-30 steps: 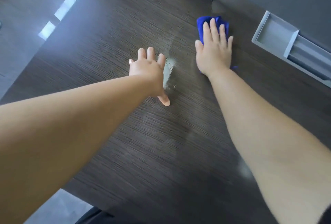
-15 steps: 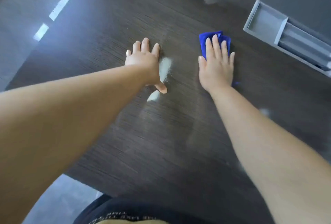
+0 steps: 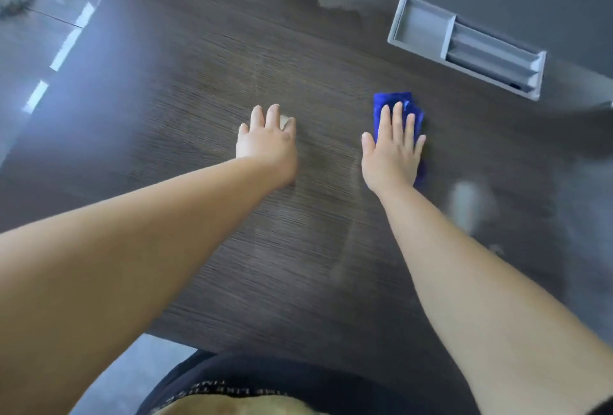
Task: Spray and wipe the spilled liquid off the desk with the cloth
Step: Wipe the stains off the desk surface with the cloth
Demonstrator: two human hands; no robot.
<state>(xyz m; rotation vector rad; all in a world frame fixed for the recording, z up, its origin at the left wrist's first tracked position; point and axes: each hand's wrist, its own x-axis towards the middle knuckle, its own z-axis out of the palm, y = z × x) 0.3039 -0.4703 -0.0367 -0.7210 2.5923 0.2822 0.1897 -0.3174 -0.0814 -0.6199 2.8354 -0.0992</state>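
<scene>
A folded blue cloth [image 3: 384,106] lies on the dark wood-grain desk [image 3: 205,59]. My right hand [image 3: 393,149] presses flat on it with straight fingers, so only the cloth's far end and right edge show. My left hand [image 3: 267,144] rests palm down on the desk, about a hand's width to the left of the right hand. A small pale wet patch [image 3: 285,120] peeks out between its fingertips. Faint curved wipe streaks [image 3: 345,242] mark the wood nearer me. No spray bottle is in view.
A grey recessed cable tray [image 3: 464,46] is set into the desk at the back right. The desk's left edge [image 3: 99,13] borders a glossy grey floor. A pale blurred smear [image 3: 467,205] sits right of my right forearm. My dark clothing is at the bottom.
My right hand has drawn the cloth toward me across the desk, away from the back edge. The pale wet streak beside my left hand has shrunk to a small patch at its fingertips.
</scene>
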